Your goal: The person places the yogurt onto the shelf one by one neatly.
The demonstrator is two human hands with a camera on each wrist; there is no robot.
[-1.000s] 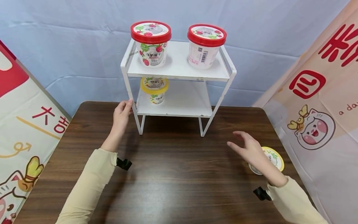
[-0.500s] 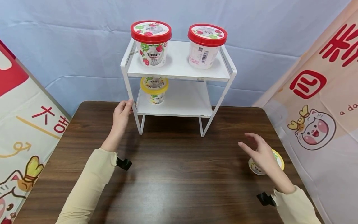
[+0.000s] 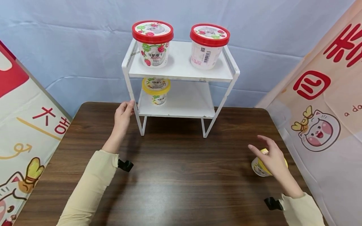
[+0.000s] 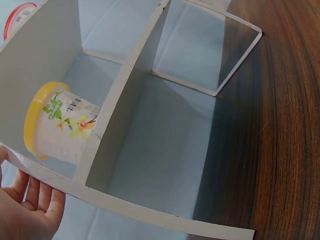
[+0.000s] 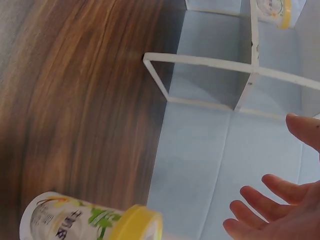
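A white two-tier shelf (image 3: 189,99) stands at the back of the table. My left hand (image 3: 122,113) holds its left front leg, with the thumb in front and the fingertips behind the post in the left wrist view. At the table's right side, my right hand (image 3: 273,158) hovers over an ice cream tub (image 3: 258,169) with a yellow lid, partly hiding it. The fingers are spread and hold nothing; in the right wrist view this tub (image 5: 75,220) lies apart from them. Another yellow-lidded tub (image 3: 156,91) is on the lower tier, left side.
Two larger red-lidded tubs, a left one (image 3: 154,47) and a right one (image 3: 207,50), stand on the upper tier. The brown wooden table (image 3: 175,175) extends in front of the shelf. Printed banners border both sides, and a pale blue cloth (image 3: 85,47) hangs behind.
My right hand has moved right and slightly toward me, coming over the yellow-lidded tub on the table. The left hand and the shelf have stayed put.
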